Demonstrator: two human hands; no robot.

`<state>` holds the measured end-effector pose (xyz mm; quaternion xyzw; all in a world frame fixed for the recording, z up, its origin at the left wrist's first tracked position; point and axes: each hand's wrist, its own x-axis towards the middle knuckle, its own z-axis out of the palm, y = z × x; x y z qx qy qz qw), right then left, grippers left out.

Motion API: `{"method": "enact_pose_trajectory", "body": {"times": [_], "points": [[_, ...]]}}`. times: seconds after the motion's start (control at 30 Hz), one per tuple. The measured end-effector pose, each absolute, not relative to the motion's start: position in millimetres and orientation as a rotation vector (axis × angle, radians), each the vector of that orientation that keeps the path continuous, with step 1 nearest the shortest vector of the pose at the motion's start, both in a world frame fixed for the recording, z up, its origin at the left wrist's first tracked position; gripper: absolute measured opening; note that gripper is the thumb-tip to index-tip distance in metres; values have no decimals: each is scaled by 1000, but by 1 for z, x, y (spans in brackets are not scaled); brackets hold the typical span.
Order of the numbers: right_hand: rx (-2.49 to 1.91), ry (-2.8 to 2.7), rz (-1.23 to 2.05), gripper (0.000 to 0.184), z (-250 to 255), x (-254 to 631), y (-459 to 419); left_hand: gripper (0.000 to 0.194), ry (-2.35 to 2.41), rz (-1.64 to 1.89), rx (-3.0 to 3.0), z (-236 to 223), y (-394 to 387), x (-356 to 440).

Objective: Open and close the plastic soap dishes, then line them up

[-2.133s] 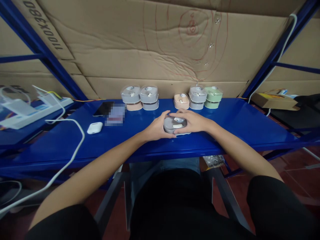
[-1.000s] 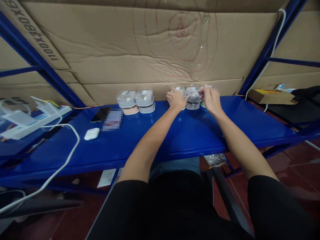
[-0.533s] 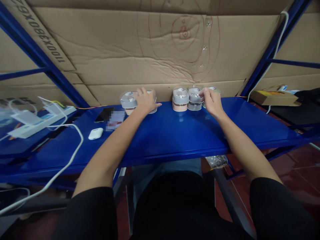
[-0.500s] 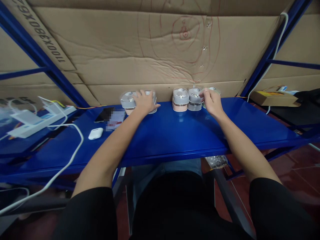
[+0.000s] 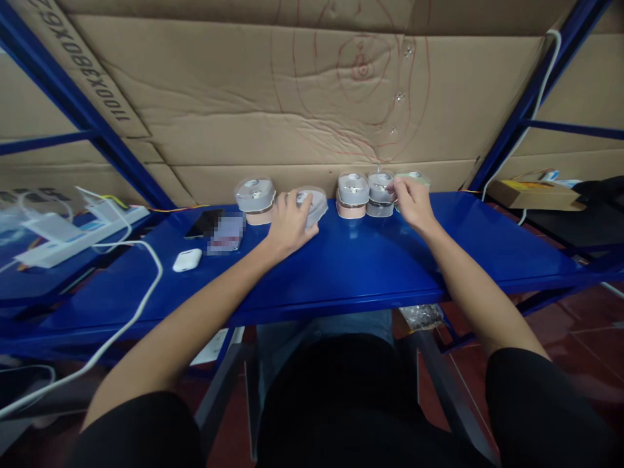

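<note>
My left hand point(image 5: 291, 224) is curled over a rounded container with a clear lid point(image 5: 316, 203), gripping it just above the blue shelf. To its left stands a similar container with a pale pink base point(image 5: 258, 200). My right hand point(image 5: 413, 203) has its fingers bent together at the right side of a grey container point(image 5: 379, 195). It covers the front of a green-edged container point(image 5: 420, 177); what the fingertips hold, if anything, is hidden. Another pink-based container point(image 5: 351, 198) sits beside the grey one, on its left.
The blue metal shelf point(image 5: 341, 273) runs against a cardboard wall point(image 5: 219, 97) with red drawn rings. On the left are a phone point(image 5: 227, 233), a white earbud case point(image 5: 187, 260), a power strip point(image 5: 73, 240) and a white cable point(image 5: 146, 305). A cardboard box point(image 5: 536, 195) stands at right.
My left hand has drawn its container to the right and toward me, apart from the pink-based one on the left. My right hand has hardly moved.
</note>
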<state>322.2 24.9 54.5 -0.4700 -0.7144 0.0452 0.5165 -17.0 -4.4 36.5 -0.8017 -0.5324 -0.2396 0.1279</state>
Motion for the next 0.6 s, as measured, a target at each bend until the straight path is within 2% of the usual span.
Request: {"method": "enact_pose_trajectory", "body": {"times": [0.1, 0.13, 0.23, 0.3, 0.37, 0.47, 0.6], "points": [[-992, -1956, 238, 66, 52, 311, 17, 72, -1216, -845, -2568, 21, -29, -24], [-927, -2071, 292, 71, 50, 306, 13, 73, -1098, -869, -2655, 17, -37, -25], [-762, -2379, 426, 105, 41, 286, 3, 74, -831, -874, -2906, 8, -52, -24], [-721, -2491, 474, 118, 33, 274, -2, 82, -786, -879, -3039, 6, -53, -21], [-705, -2529, 496, 120, 27, 265, -7, 100, -854, -949, -3123, 3, -49, -20], [-688, -2503, 496, 113, 23, 258, -12, 130, -1051, -1166, -3179, -4, -39, -20], [-756, -2433, 493, 105, 31, 264, -10, 134, -1208, -1350, -3184, -10, -35, -23]]}}
